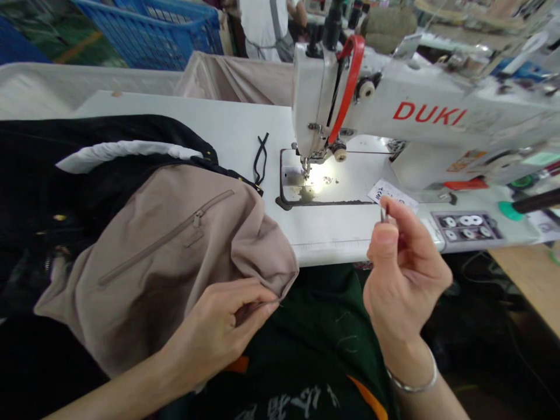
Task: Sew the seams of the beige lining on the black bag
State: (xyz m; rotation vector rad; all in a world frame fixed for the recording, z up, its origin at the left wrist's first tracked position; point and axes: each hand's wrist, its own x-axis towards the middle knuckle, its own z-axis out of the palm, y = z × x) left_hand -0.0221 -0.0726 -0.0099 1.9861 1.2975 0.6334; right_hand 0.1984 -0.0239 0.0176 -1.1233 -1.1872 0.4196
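Note:
My left hand is closed in a pinch on the lower right edge of a taupe bag lining, which has a zipped slit pocket. The lining spreads over the left end of the table, joined to or lying against a black bag with a white wrapped handle. Between thumb and forefinger, my right hand holds up a small metal piece, too covered to name, in front of the sewing machine. A white paper label lies behind those fingertips.
The lit needle area of the white sewing machine is ahead. A looped black cord lies left of it. A bobbin tray sits at right. Behind are a blue basket, a cloth-lined bin and a person.

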